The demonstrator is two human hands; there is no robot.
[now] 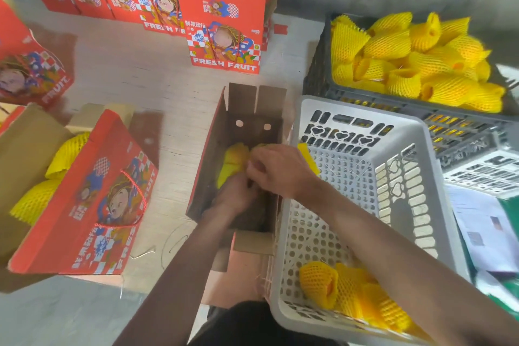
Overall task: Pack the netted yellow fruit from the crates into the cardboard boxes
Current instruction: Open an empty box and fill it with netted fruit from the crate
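Now netted fruit (pixel 233 164) beneath both hands (pixel 252 180).

Yellow netted fruit (pixel 234 163), red printed boxes (pixel 224 28), grey crate (pixel 356 121).

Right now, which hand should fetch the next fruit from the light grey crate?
Probably the right hand. The light grey crate sits on that side, beside the open box, with netted fruit near its front corner. The left hand is down in the box on the placed fruit.
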